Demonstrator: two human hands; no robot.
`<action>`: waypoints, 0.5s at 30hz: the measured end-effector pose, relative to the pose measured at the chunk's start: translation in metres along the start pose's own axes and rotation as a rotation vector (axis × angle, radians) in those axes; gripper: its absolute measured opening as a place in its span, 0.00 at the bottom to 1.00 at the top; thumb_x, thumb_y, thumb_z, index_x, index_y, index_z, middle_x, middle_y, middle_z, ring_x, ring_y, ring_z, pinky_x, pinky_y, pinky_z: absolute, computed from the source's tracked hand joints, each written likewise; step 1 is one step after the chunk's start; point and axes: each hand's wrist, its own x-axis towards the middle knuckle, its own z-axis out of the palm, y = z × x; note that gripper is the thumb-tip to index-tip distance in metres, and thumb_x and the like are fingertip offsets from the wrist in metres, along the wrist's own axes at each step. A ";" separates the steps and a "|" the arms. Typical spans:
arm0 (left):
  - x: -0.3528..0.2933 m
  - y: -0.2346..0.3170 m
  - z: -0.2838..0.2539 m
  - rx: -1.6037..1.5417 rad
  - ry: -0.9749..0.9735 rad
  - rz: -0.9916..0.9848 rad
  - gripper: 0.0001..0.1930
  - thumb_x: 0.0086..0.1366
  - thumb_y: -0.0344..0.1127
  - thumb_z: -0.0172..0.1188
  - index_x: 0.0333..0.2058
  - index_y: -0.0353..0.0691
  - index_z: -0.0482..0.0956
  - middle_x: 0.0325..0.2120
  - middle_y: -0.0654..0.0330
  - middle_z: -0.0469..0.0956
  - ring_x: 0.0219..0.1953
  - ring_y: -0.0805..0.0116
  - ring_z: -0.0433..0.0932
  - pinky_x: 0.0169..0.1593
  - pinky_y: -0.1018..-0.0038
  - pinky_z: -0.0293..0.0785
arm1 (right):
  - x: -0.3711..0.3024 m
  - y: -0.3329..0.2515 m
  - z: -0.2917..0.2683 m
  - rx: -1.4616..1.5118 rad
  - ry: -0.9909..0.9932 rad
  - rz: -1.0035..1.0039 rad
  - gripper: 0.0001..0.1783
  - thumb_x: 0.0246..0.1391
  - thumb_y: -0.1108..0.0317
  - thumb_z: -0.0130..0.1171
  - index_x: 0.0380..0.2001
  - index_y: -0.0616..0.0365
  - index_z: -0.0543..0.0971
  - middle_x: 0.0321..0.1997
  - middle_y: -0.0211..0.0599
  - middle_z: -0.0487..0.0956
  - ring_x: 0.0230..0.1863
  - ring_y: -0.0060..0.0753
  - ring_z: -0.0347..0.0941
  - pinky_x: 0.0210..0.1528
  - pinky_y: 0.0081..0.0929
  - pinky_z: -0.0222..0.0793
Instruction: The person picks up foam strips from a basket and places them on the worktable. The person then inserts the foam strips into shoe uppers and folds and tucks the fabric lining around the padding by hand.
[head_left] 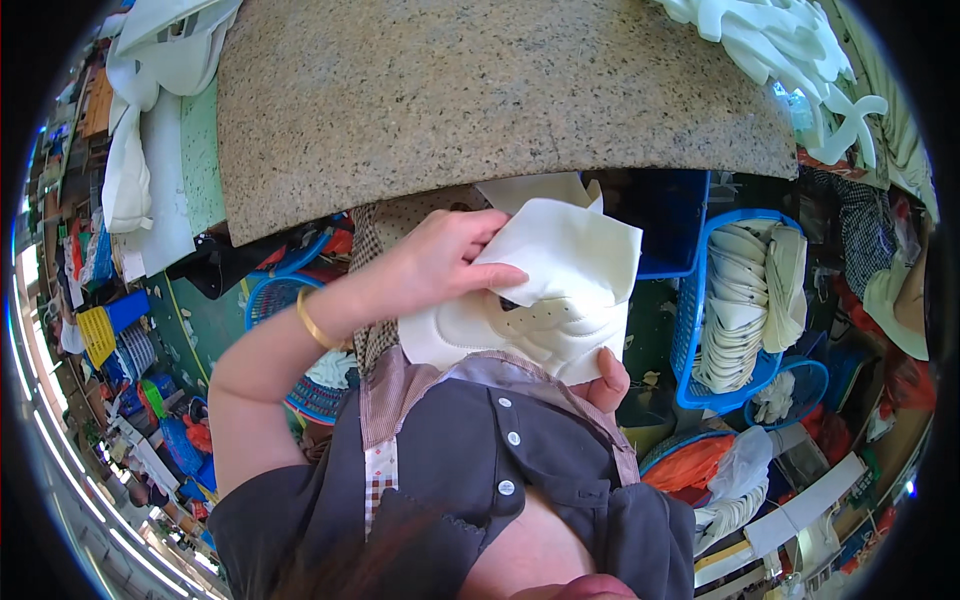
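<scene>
While the left hand (pixel 452 258) pinches the cream piece (pixel 570 270) just beside the table (pixel 490 100) and the right hand (pixel 604 381) holds its edge farther off, a loosened left pinch could, I reckon, let it slip.

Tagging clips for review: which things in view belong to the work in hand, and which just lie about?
Work: cream stitched material, held by left hand and right hand; perhaps stacked cream pieces.
Seemingly lying about: yellow basket, orange material, pale plastic bag.
</scene>
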 end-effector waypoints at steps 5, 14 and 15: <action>-0.027 0.007 0.013 0.567 0.417 0.640 0.19 0.46 0.33 0.68 0.40 0.41 0.80 0.36 0.62 0.75 0.35 0.64 0.69 0.40 0.71 0.67 | 0.001 -0.003 0.005 -0.020 0.007 0.043 0.44 0.47 0.59 0.55 0.63 0.63 0.48 0.63 0.51 0.58 0.62 0.50 0.58 0.64 0.44 0.51; -0.017 -0.008 0.025 0.186 0.273 0.499 0.14 0.43 0.35 0.70 0.32 0.41 0.83 0.27 0.66 0.77 0.32 0.68 0.67 0.39 0.74 0.66 | 0.001 0.004 0.007 -0.123 0.025 -0.021 0.42 0.49 0.58 0.56 0.62 0.63 0.51 0.61 0.50 0.62 0.61 0.47 0.61 0.63 0.41 0.55; -0.016 -0.009 0.025 0.119 0.242 0.434 0.13 0.43 0.35 0.71 0.30 0.40 0.83 0.25 0.66 0.78 0.32 0.70 0.68 0.38 0.75 0.66 | 0.001 0.005 0.004 -0.120 0.028 -0.026 0.42 0.49 0.58 0.56 0.62 0.63 0.51 0.61 0.50 0.62 0.61 0.47 0.61 0.63 0.41 0.55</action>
